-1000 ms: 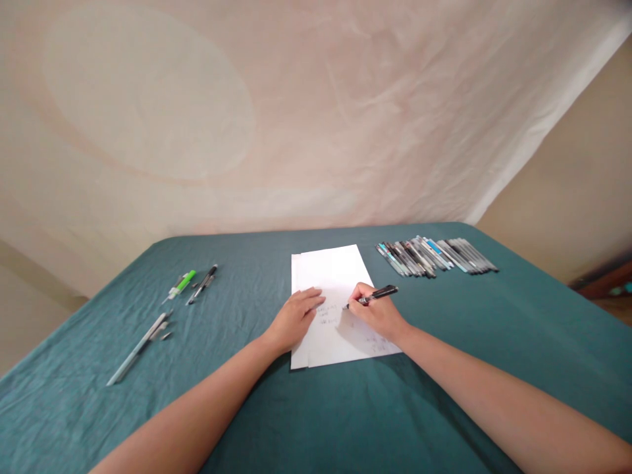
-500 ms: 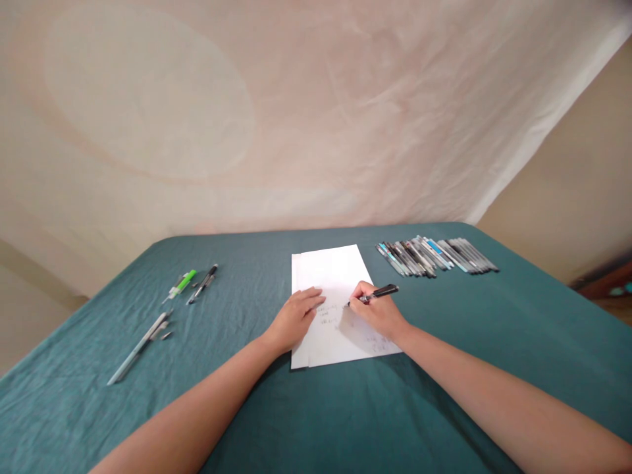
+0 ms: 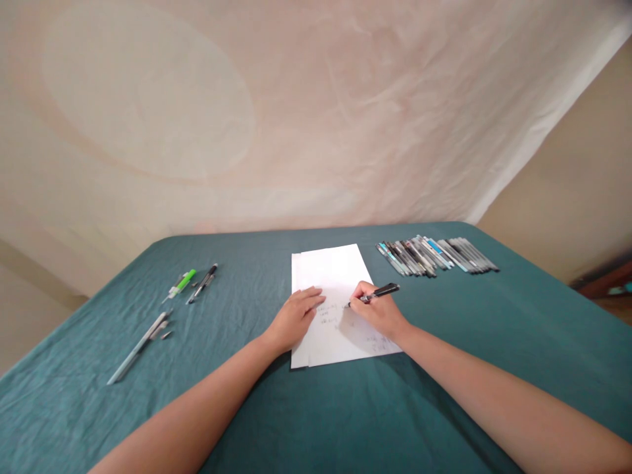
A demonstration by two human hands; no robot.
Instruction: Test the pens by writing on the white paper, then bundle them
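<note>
White paper sheets (image 3: 333, 270) lie in the middle of the table on a teal cloth (image 3: 444, 368). My right hand (image 3: 378, 313) is closed on a black pen (image 3: 378, 293), its tip touching the paper beside small handwritten marks. My left hand (image 3: 296, 316) lies flat on the sheet's left edge, fingers stretched out, holding nothing.
A row of several pens (image 3: 437, 255) lies at the far right of the table. At the left are a green-capped pen (image 3: 182, 284), a black pen (image 3: 203, 283), and a grey pen (image 3: 141, 345) with small loose parts beside it. A pale fabric backdrop hangs behind.
The pen tip has shifted slightly to the right on the paper. My left hand has stayed still.
</note>
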